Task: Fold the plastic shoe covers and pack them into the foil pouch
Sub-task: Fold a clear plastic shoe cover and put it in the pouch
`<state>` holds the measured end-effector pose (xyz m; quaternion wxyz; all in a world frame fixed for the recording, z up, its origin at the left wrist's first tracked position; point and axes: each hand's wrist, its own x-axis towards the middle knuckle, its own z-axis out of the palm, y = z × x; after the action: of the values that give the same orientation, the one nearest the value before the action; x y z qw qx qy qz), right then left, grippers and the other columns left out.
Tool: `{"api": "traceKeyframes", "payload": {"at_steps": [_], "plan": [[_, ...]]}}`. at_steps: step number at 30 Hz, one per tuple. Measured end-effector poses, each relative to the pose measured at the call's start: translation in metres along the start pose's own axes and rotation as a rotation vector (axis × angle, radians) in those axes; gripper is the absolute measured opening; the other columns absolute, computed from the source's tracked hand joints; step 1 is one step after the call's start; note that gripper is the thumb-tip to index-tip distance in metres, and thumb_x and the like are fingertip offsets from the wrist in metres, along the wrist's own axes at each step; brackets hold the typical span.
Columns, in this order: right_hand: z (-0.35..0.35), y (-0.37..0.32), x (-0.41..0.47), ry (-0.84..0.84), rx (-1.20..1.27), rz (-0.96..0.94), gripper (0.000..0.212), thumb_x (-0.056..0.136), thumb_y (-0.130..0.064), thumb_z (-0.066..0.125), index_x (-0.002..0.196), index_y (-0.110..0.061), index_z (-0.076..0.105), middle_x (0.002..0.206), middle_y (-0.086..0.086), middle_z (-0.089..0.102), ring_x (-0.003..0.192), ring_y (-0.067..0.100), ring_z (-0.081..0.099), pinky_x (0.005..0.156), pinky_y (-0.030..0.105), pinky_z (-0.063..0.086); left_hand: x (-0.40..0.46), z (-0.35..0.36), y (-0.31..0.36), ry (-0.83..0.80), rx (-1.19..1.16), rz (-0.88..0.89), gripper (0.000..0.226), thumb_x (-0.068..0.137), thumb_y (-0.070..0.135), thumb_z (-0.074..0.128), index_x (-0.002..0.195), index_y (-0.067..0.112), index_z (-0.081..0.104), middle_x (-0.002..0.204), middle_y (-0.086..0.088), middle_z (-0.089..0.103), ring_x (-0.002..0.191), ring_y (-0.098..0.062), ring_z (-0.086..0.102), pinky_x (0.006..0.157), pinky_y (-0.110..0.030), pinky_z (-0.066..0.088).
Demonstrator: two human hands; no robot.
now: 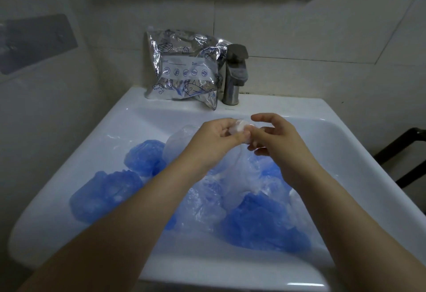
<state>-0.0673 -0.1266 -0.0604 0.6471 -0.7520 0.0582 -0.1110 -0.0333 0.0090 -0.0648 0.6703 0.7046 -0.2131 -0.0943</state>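
Note:
Several blue and clear plastic shoe covers point(265, 220) lie crumpled in the white sink point(129, 116). Above them my left hand point(216, 142) pinches a bunched clear shoe cover point(238, 128) at its top. My right hand point(274, 139) meets it from the right, its lower fingers on the same cover and its forefinger raised. The rest of that cover hangs below my hands. The silver foil pouch point(184, 68), printed with blue food drawings, leans against the wall on the sink's back ledge, some blue showing at its bottom.
A steel tap point(235, 72) stands right of the pouch. Tiled walls close in behind and to the left. A dark frame point(401, 153) stands beyond the sink's right edge. A shelf runs overhead.

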Motion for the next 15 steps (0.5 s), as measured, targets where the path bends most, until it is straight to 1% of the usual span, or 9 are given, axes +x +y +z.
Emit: {"api": "traceKeyframes", "payload": {"at_steps": [2,3,5,6,7,10,12,13,15], "plan": [[0.001,-0.003,0.003,-0.02,-0.016,0.018,0.031,0.085,-0.024,0.065,0.113,-0.016,0.056,0.092,0.006,0.065,0.074,0.013,0.06,0.067,0.025,0.048,0.001,-0.001,0.004,0.045,-0.018,0.033,0.013,0.089,0.014,0.059,0.092,0.025,0.065,0.083,0.011,0.069,0.079,0.004,0.064,0.079,-0.012,0.047],[0.003,-0.006,0.005,-0.035,-0.026,0.001,0.03,0.085,-0.023,0.065,0.113,-0.015,0.058,0.1,0.007,0.065,0.081,0.014,0.061,0.07,0.025,0.048,0.002,-0.002,0.005,0.065,-0.035,0.061,0.015,0.089,0.013,0.058,0.092,0.025,0.065,0.088,0.01,0.069,0.083,0.004,0.063,0.082,-0.012,0.046],[0.007,-0.013,0.009,-0.096,0.004,-0.06,0.028,0.087,-0.017,0.062,0.114,-0.011,0.06,0.106,0.01,0.065,0.089,0.018,0.063,0.073,0.025,0.05,0.007,-0.006,0.009,0.131,0.014,0.133,0.022,0.089,0.011,0.059,0.09,0.031,0.066,0.106,0.009,0.065,0.099,0.002,0.058,0.091,-0.016,0.043],[0.01,-0.017,0.012,-0.124,0.025,-0.092,0.026,0.088,-0.014,0.06,0.113,-0.009,0.06,0.104,0.012,0.065,0.087,0.02,0.064,0.072,0.025,0.05,0.009,-0.009,0.011,0.173,0.052,0.162,0.022,0.088,0.011,0.06,0.089,0.032,0.067,0.112,0.007,0.062,0.104,-0.001,0.056,0.094,-0.018,0.042],[0.012,-0.023,0.016,-0.138,0.025,-0.129,0.023,0.089,-0.012,0.059,0.111,-0.007,0.061,0.099,0.014,0.065,0.084,0.021,0.064,0.07,0.024,0.05,0.013,-0.013,0.016,0.205,0.081,0.192,0.021,0.088,0.012,0.06,0.088,0.031,0.068,0.111,0.006,0.061,0.104,-0.004,0.055,0.093,-0.018,0.041],[0.021,-0.04,0.033,-0.139,-0.053,-0.189,0.01,0.091,-0.012,0.058,0.097,-0.011,0.066,0.079,0.007,0.063,0.072,0.019,0.06,0.065,0.027,0.048,0.024,-0.027,0.031,0.243,0.115,0.25,0.018,0.087,0.014,0.062,0.082,0.031,0.069,0.097,0.005,0.064,0.094,-0.005,0.059,0.083,-0.011,0.043],[0.027,-0.054,0.049,-0.11,-0.116,-0.206,0.01,0.09,-0.01,0.059,0.086,-0.017,0.065,0.07,0.002,0.061,0.066,0.016,0.056,0.059,0.028,0.045,0.039,-0.039,0.043,0.251,0.136,0.258,0.017,0.088,0.017,0.061,0.078,0.029,0.067,0.089,0.005,0.065,0.083,-0.003,0.059,0.076,-0.011,0.045],[0.029,-0.062,0.058,-0.078,-0.152,-0.226,0.012,0.089,-0.008,0.059,0.082,-0.017,0.063,0.067,0.001,0.06,0.063,0.015,0.054,0.057,0.027,0.043,0.051,-0.047,0.05,0.267,0.107,0.249,0.017,0.09,0.017,0.058,0.078,0.027,0.065,0.084,0.005,0.063,0.076,-0.002,0.058,0.07,-0.013,0.045],[0.032,-0.077,0.078,0.005,-0.189,-0.268,0.015,0.086,-0.008,0.062,0.076,-0.018,0.061,0.065,-0.001,0.058,0.061,0.015,0.052,0.058,0.029,0.042,0.078,-0.065,0.063,0.33,0.058,0.219,0.02,0.093,0.012,0.051,0.08,0.022,0.062,0.081,0.004,0.06,0.071,-0.006,0.053,0.063,-0.016,0.042]]}}
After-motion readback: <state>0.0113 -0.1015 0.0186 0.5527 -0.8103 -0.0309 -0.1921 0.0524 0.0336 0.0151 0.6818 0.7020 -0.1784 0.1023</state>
